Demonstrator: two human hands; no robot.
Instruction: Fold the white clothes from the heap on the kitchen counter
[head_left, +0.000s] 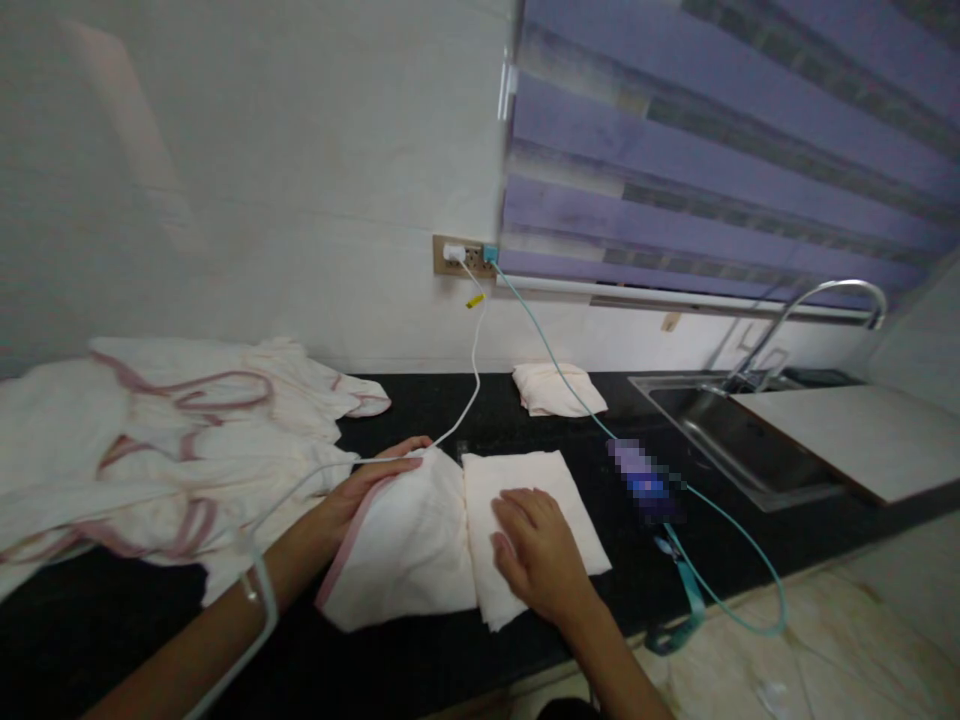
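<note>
A pixelated phone (646, 482) — and a cloth pile (225, 425) cut off at left.

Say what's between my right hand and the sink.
The head view shows part of the white cloth, then a blurred device with a teal cable.

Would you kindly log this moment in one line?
left hand: touching white cloth | right hand: on white cloth | beyond: folded cloth

A white, pink-edged cloth (412, 550) lies partly folded on black counter (442, 398).
</note>
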